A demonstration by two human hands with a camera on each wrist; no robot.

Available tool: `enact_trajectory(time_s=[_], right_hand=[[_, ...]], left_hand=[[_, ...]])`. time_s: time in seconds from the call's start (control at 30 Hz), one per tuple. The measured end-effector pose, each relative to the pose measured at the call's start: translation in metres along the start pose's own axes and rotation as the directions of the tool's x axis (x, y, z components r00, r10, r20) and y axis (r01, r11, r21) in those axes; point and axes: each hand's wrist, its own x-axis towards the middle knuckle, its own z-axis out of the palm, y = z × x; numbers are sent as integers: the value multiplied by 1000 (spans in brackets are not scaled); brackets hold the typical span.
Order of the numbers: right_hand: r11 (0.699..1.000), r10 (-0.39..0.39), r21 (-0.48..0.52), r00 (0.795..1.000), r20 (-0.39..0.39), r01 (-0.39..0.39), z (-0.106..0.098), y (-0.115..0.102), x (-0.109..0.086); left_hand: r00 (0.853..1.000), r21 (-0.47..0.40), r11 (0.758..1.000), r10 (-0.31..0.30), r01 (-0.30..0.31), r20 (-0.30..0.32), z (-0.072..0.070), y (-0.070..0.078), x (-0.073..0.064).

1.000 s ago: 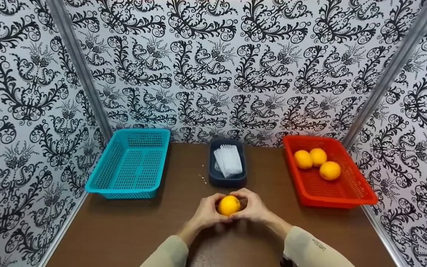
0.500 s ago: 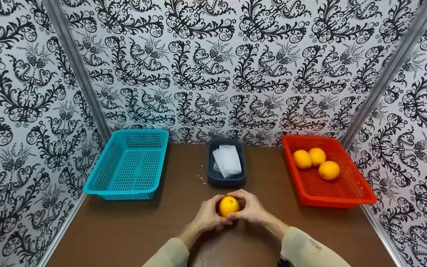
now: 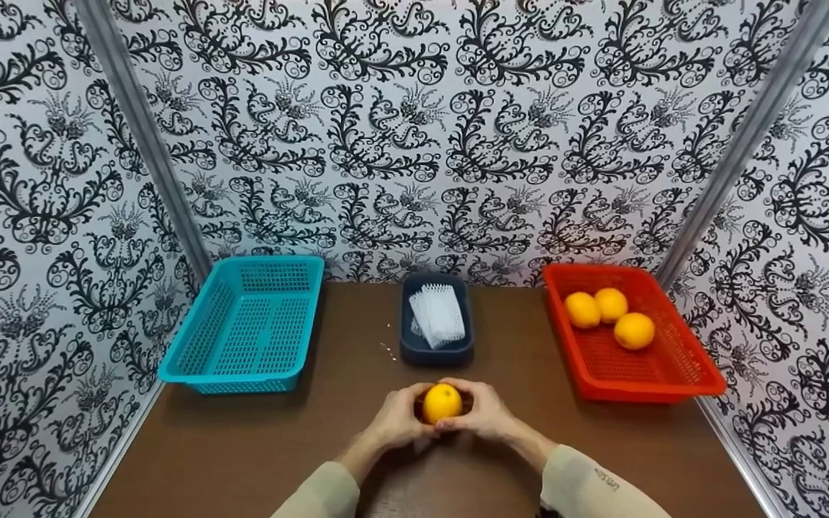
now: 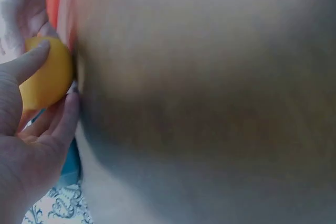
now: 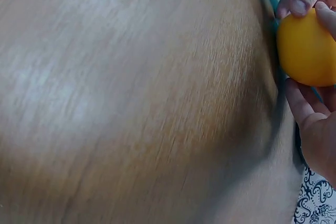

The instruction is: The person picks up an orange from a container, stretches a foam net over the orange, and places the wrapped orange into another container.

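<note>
I have one orange (image 3: 442,403) held low over the worktop (image 3: 242,446), just in front of the small dark tray (image 3: 436,357). I cannot tell if its bottom touches the wood. My left grip (image 3: 396,419) and my right grip (image 3: 488,416), a person's two bare hands, are both curled round it, one from each side.

The orange is round and looks smooth, so I think a slip is the big worry. If one hand let go too soon, or one pushed harder than the other, the orange could pop out and roll away. The fingers of both hands are close together, so they might bump each other and knock it loose. Too hard a squeeze might hurt the peel.

The white nets (image 3: 437,316) lie in the dark tray, one over another. They look light, so I guess a bump could push them about, or two could come up stuck together. Three more oranges (image 3: 634,331) sit loose in the red basket (image 3: 623,374). A knock to its side could make them roll. The blue basket (image 3: 263,338) stands well apart on the left.
</note>
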Motion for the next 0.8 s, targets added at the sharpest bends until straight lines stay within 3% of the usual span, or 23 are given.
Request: enact_trajectory(time_s=[0.1, 0.2, 0.47, 0.6, 0.8], right_hand=[[1000, -7, -9, 1000, -2, 7, 2, 2, 1], [999, -10, -45, 1000, -8, 10, 4, 3, 2], [991, 13, -135, 999, -33, -17, 5, 3, -1], [991, 38, -129, 999, -20, -40, 5, 0, 0], [989, 23, -143, 1000, -16, -25, 7, -1, 2]], left_hand=[[999, -27, 1000, -2, 3, 50, -12, 0, 5], [998, -38, 999, 10, -8, 57, -23, 3, 12], [995, 61, 998, 3, 3, -99, -39, 18, 39], [989, 130, 991, -21, 40, -143, -43, 25, 51], [977, 165, 979, -82, 116, -199, -47, 31, 67]])
